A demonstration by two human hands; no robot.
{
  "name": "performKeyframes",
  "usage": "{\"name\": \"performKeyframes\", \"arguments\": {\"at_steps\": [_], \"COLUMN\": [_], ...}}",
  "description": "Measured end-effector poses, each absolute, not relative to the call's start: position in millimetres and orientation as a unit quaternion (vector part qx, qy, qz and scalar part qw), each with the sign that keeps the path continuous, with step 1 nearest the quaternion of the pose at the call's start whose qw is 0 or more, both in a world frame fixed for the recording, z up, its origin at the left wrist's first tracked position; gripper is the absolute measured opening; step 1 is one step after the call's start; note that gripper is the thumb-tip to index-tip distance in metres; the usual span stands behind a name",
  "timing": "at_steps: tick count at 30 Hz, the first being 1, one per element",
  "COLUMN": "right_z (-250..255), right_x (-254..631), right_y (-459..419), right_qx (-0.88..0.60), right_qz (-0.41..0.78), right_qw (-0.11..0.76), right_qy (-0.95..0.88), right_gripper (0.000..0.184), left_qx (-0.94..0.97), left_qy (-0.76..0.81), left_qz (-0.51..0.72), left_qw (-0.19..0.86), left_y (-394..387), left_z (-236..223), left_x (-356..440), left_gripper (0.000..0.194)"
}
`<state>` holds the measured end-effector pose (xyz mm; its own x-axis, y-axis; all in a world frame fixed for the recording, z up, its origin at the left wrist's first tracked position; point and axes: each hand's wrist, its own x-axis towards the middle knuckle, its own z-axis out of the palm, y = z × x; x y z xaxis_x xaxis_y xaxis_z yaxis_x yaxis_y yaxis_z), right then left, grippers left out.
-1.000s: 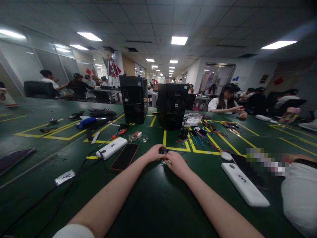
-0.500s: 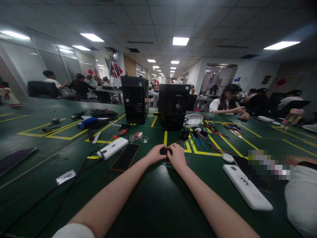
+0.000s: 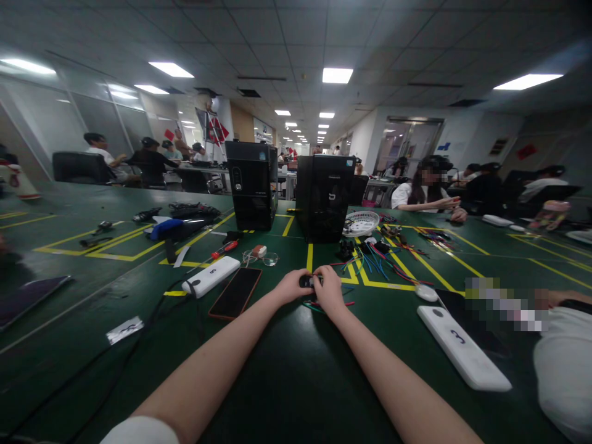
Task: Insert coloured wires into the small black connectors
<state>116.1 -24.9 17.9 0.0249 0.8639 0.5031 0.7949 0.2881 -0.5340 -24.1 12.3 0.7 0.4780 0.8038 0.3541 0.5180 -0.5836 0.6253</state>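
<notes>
My left hand (image 3: 290,287) and my right hand (image 3: 329,288) meet over the green table, closed together around a small black part (image 3: 305,282). Its exact kind is too small and too covered by fingers to make out. Green and red wires (image 3: 317,306) show just below my right hand; whether they join the black part I cannot tell. Beyond my hands, to the right, lies a bunch of coloured wires (image 3: 377,262) with black connectors (image 3: 346,250).
Two black computer cases (image 3: 252,185) stand ahead. At left lie a phone (image 3: 235,293), a white power bank (image 3: 211,277), glasses (image 3: 268,258) and a red screwdriver (image 3: 224,249). A white basket (image 3: 361,224) and another white power bank (image 3: 462,348) are at right, near a person's sleeve (image 3: 564,376).
Both hands stay in nearly the same place on the black part. The fingers of my right hand have shifted slightly, and a little more of the part shows between the hands.
</notes>
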Motion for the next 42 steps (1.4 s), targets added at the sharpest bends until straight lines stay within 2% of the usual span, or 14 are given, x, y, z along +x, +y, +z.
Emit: {"name": "performKeyframes", "arguments": {"at_steps": [4,7,12,18,24,27,31,35,42], "right_z": [27,30,28,30,44,48,46,41,31], "right_x": [121,128,134,122,123,130,131,127,129], "right_y": [-28,-34,-46,-57,-65,-68,-68,-68,-68], "right_qx": [-0.578,-0.540,-0.472,-0.428,-0.461,-0.504,-0.532,-0.543,-0.522], "right_qz": [0.031,0.024,0.028,0.017,-0.019,-0.022,-0.025,-0.020,-0.013], "right_qw": [0.435,0.413,0.328,0.165,0.125,0.073,0.020,0.005,0.030], "right_qy": [-0.689,-0.733,-0.818,-0.888,-0.878,-0.860,-0.846,-0.839,-0.852], "right_gripper": [0.011,0.012,0.013,0.019,0.023,0.026,0.020,0.024,0.029], "left_qx": [0.826,0.820,0.815,0.815,0.814,0.816,0.817,0.819,0.818], "left_qy": [0.411,0.424,0.429,0.428,0.439,0.440,0.438,0.436,0.434], "left_qz": [0.317,0.313,0.315,0.314,0.307,0.310,0.312,0.307,0.306], "left_qw": [0.221,0.222,0.228,0.232,0.225,0.213,0.209,0.215,0.220], "left_y": [12,10,8,11,10,10,11,12,12], "left_z": [0,2,5,4,5,5,2,1,3], "left_x": [-25,-25,-25,-25,-24,-23,-24,-24,-24], "left_gripper": [0.039,0.038,0.031,0.034,0.035,0.036,0.038,0.039,0.040]}}
